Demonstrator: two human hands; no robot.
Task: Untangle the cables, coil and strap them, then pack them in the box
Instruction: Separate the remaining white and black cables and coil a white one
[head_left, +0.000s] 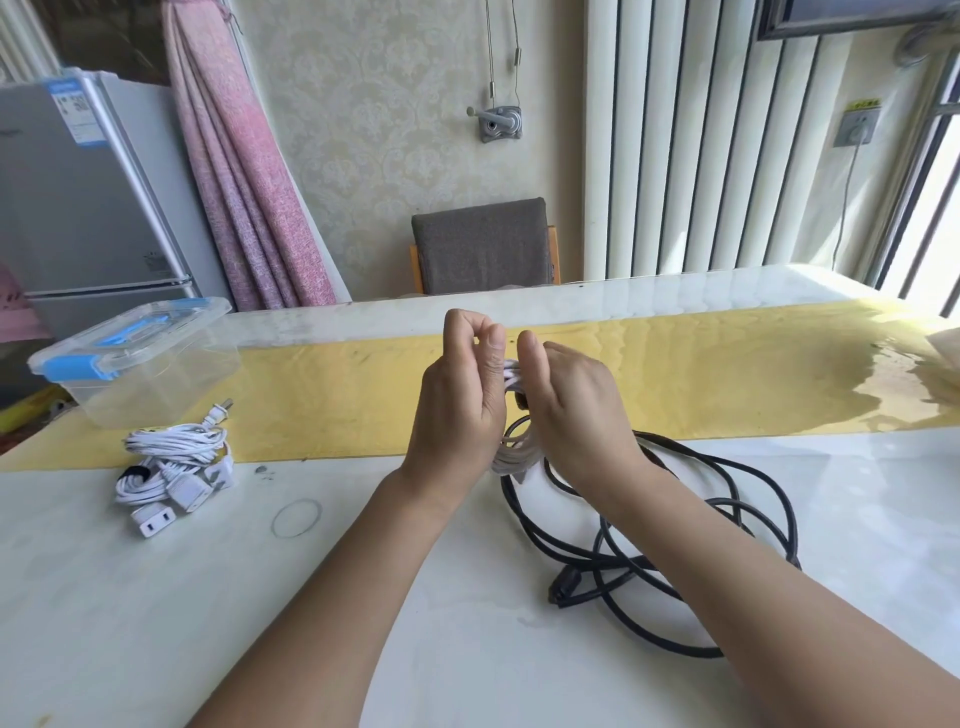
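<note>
A white cable coil is held upright between both hands above the table's middle. My left hand grips its left side with fingers pinched at the top. On the coil's right side my right hand closes around it. Most of the coil is hidden between the palms. A loose black cable lies in untidy loops on the table under my right forearm. At the left lie white strapped coils with plugs. The clear plastic box with a blue-latched lid stands at the far left.
The white table carries a yellow runner across its middle. A grey-cushioned chair stands behind the far edge. A fridge and a pink curtain are at the back left. A thin ring lies on the table.
</note>
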